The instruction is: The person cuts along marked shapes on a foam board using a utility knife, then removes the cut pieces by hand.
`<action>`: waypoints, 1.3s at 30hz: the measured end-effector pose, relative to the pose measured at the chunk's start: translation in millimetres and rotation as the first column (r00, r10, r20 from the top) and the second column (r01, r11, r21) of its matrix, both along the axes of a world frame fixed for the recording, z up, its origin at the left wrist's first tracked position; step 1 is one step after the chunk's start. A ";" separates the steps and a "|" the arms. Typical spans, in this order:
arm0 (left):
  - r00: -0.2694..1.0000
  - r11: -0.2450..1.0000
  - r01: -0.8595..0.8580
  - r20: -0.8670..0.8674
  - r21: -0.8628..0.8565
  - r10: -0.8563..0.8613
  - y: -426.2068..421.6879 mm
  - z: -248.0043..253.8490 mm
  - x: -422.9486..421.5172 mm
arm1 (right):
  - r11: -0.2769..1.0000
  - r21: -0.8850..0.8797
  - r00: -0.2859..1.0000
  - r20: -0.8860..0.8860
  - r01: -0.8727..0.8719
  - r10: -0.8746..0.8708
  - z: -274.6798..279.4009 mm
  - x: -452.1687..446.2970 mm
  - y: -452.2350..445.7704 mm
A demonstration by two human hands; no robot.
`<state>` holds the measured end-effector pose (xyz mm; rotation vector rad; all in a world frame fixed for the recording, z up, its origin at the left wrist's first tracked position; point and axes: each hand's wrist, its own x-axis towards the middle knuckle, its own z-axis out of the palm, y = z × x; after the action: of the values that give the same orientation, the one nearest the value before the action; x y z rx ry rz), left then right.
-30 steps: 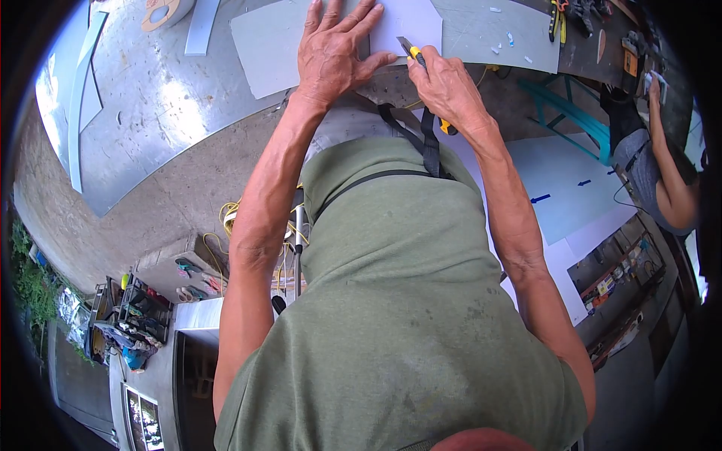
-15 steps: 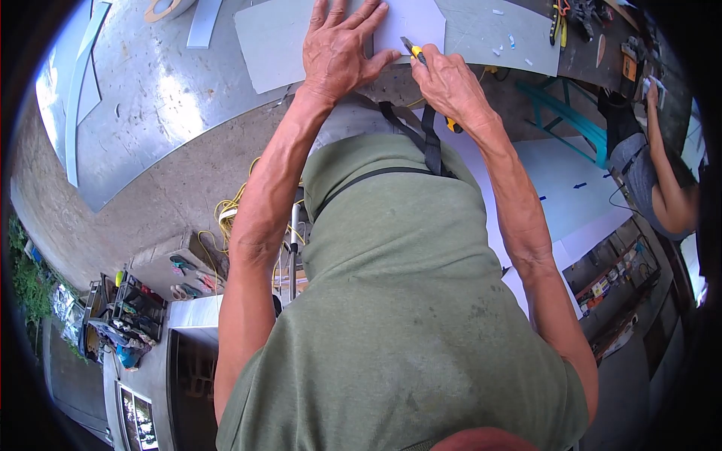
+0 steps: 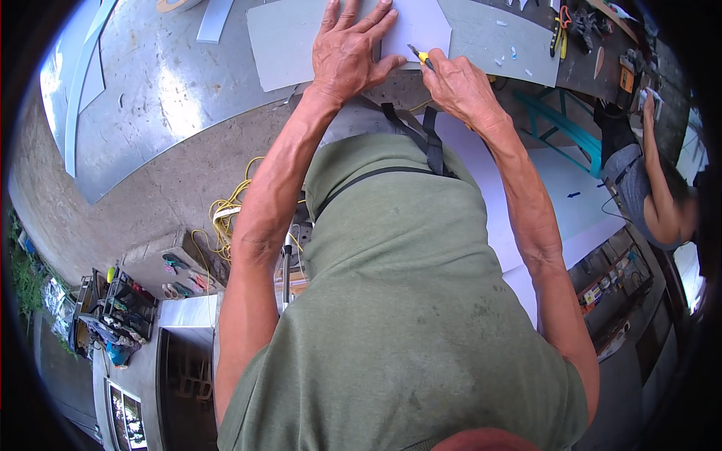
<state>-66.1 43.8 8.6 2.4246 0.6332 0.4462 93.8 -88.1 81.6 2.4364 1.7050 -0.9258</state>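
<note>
I see the left hand (image 3: 346, 60) spread flat at the left edge of the white sheet (image 3: 417, 26), which lies between the hands on a grey board (image 3: 282, 45). The right hand (image 3: 460, 86) grips a knife (image 3: 422, 55), blade over the sheet. Scraps (image 3: 514, 52) right of the hands suggest some trimming is done; how much remains I can't tell. I can read no brands, labels or writing.

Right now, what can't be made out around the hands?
- Knife handle: head view, mostly hidden by the right hand.
- White sheet, far end: head view, cut off by the top edge.
- Left hand, palm: head view, hidden by its own back.
- Blade contact: head view, too small.
</note>
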 end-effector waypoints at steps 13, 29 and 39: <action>1.000 1.000 0.002 -0.008 -0.013 -0.002 -1.5 0.1 0.2 | 0.978 -0.012 0.971 0.115 -0.209 0.209 2.2 11.4 4.2; 0.987 0.989 0.010 -0.158 0.147 0.014 9.8 -6.0 10.4 | 0.751 -0.016 0.676 -0.423 0.660 -0.603 -13.4 17.9 -27.2; 0.893 0.889 0.424 -0.239 0.172 -0.380 51.4 -2.7 24.0 | 0.708 0.172 0.724 -0.265 0.685 -0.637 -33.2 16.5 -8.6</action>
<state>-42.1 95.3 5.8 2.7442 0.1440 0.1010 110.3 -96.8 48.4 3.3438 0.9840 -1.0515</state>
